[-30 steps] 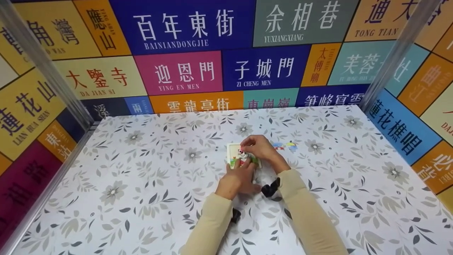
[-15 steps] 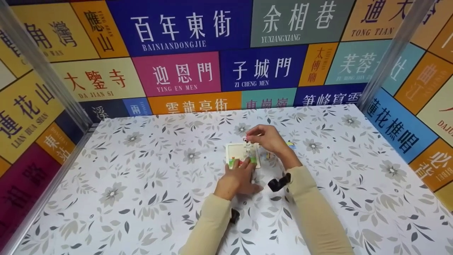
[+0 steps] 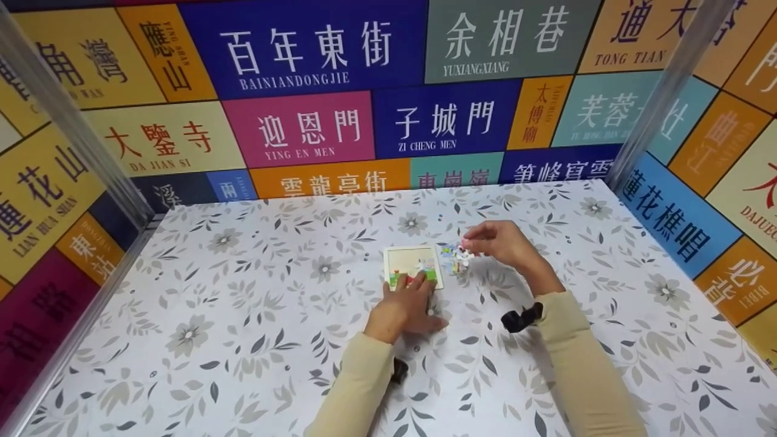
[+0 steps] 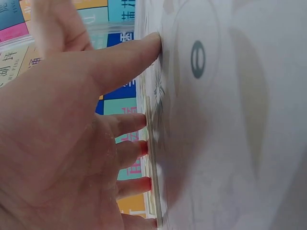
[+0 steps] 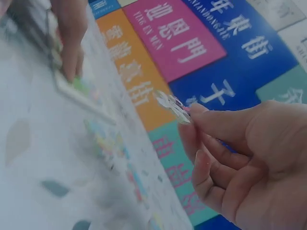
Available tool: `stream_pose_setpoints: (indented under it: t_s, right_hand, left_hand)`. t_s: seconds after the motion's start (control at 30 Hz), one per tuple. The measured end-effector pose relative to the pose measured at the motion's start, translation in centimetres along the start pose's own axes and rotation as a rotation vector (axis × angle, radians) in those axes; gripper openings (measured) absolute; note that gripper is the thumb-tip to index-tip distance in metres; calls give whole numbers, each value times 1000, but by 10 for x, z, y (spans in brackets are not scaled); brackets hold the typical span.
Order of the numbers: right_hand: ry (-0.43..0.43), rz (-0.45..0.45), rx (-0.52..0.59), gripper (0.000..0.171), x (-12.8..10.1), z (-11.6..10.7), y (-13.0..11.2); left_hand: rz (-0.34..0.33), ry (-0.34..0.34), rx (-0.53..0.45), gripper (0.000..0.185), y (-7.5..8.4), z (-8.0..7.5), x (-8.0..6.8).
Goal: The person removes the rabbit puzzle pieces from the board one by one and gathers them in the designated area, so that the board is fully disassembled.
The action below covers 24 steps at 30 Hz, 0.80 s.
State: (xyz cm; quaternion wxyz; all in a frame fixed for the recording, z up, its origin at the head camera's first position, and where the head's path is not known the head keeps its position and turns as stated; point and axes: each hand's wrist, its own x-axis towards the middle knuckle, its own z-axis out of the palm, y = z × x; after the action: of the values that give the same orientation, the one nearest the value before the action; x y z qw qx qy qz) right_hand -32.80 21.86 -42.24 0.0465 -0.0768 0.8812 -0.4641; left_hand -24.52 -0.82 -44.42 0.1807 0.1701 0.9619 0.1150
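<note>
My right hand (image 3: 501, 243) pinches a small puzzle piece (image 5: 172, 106), mostly white with dark and pink marks, between thumb and fingertips. In the right wrist view this piece is raised off the table. The shallow puzzle tray (image 3: 386, 267) lies flat with a pale border. Green and red pieces show along its lower part, and its upper left is bare cream. My left hand (image 3: 403, 306) presses the near side of the tray with spread, mostly straight fingers (image 4: 132, 188). In the left wrist view, the thumb touches the tabletop beside the tray.
Several loose colourful puzzle pieces (image 5: 115, 143) lie just right of the tray, partly beneath my right hand in the head view. A white table (image 3: 243, 340) with a leaf and flower pattern extends all around. Panels with printed place names (image 3: 303, 127) stand behind and on both sides.
My right hand has carried the pinched piece from over the tray rightward to above the loose pieces. More of the tray's inside is now visible. My left hand has stayed on the tray.
</note>
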Motion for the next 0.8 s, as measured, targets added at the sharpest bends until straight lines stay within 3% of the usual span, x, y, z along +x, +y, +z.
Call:
stream_pose_setpoints:
  t_s: [0.3,0.53,0.8]
  right_hand:
    - [-45,91,-54,30,1,-6,26]
    - [-41,143,-76,29,3,-1,33]
    - [-32,189,-102,21,3,4,37]
  left_hand:
    - [28,-4,-33,84,0,0,-1]
    - [18,-33,-22,84,-5,-1,-2]
    - [67,-80,-47,87,-12,-5,-4]
